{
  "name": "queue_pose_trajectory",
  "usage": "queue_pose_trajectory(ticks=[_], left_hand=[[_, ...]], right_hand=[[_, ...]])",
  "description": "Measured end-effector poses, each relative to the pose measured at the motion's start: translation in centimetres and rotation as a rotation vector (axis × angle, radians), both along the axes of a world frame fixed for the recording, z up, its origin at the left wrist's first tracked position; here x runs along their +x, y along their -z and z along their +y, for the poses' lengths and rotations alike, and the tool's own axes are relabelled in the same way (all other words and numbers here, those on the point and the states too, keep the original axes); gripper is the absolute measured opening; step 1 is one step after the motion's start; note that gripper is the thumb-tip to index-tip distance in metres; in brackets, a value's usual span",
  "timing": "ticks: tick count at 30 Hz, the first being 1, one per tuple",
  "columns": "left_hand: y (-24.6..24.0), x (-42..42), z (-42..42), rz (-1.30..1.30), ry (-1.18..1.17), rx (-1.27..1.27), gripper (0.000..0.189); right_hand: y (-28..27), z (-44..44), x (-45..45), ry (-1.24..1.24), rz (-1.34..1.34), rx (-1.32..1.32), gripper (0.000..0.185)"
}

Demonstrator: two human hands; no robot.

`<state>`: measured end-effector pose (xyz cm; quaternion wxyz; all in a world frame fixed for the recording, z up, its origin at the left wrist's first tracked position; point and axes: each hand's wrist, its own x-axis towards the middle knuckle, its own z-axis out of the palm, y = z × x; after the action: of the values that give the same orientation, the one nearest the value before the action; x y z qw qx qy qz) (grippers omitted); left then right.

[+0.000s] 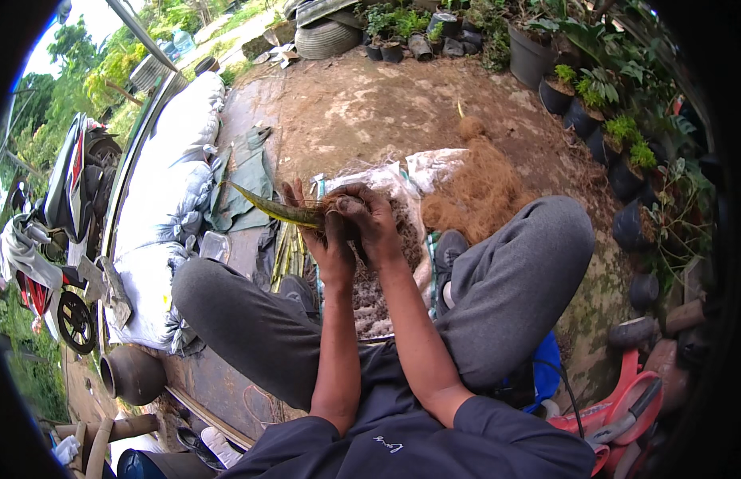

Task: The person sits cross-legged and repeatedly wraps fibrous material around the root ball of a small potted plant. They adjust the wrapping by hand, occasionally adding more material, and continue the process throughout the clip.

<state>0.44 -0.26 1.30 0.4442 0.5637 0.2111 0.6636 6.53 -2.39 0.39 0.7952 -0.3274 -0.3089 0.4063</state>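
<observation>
Between my two hands is a long pointed green leaf with yellow edges (280, 211), like a snake plant's, its tip towards the left. My left hand (331, 254) holds its base from below, fingers partly spread and thumb raised. My right hand (376, 230) closes over the same end, where brown fibres show; the fingers hide most of it. Below them, between my shoes, a white sack (421, 269) is spread with dark crumbly material (406, 239) on it. Several green-yellow leaf strips (288, 254) lie left of the sack.
A loose heap of brown coir fibre (481, 185) lies beyond my right foot, with a fibre ball (471, 127) bearing a thin shoot behind it. Green cloth (244, 179) and filled white sacks (173, 179) line the left. Potted plants (586, 123) edge the right; red plastic (630, 395) is near my right elbow.
</observation>
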Motion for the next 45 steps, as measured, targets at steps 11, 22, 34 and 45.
queue_pose_trajectory(ticks=[11, 22, 34, 45], left_hand=[[0.8, -0.4, 0.3, -0.243, 0.194, -0.552, 0.038], [0.0, -0.2, 0.1, -0.204, 0.152, -0.439, 0.041], [1.9, -0.9, 1.4, -0.139, 0.115, -0.464, 0.040], [1.8, -1.0, 1.0, -0.012, 0.129, -0.460, 0.038]], right_hand=[[-0.3, 0.0, -0.7, 0.213, -0.306, -0.132, 0.043], [-0.4, 0.1, -1.1, 0.338, -0.371, -0.114, 0.033], [-0.5, 0.0, -1.7, 0.392, -0.425, -0.227, 0.034], [0.1, 0.1, -1.3, 0.309, -0.262, -0.170, 0.041]])
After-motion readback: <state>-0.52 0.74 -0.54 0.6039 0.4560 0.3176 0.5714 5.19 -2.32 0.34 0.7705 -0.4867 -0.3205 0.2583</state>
